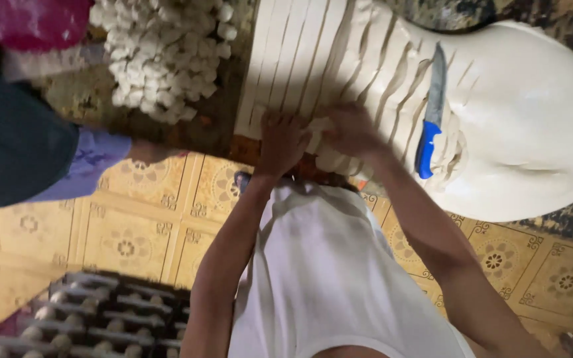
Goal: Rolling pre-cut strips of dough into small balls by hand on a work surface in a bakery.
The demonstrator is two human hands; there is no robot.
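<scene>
Your two hands sit side by side at the near edge of the sliced dough [313, 59], the pale slab cut into long strips that lies on the dark tabletop [213, 126]. Your left hand [281, 140] is curled, fingers pressing down on the near ends of the strips; your right hand [351, 131] is also closed around strip ends, knuckles up, though the blur hides how tight the grip is. The strips run lengthwise away from you, their long axis pointing from your hands toward the far side of the tabletop, fanning slightly rightward. Just right of your right hand, a blue-handled knife [430, 113] lies on the big uncut mound of dough [532, 126], blade pointing away from you, handle toward you. To the left, well apart from your hands, is a heap of small white dough pieces [164, 53]. Another person's dark sleeve [14, 139] reaches in at far left. Below lies patterned yellow floor tile [127, 238], and a dark crate [101, 318] at the lower left.
</scene>
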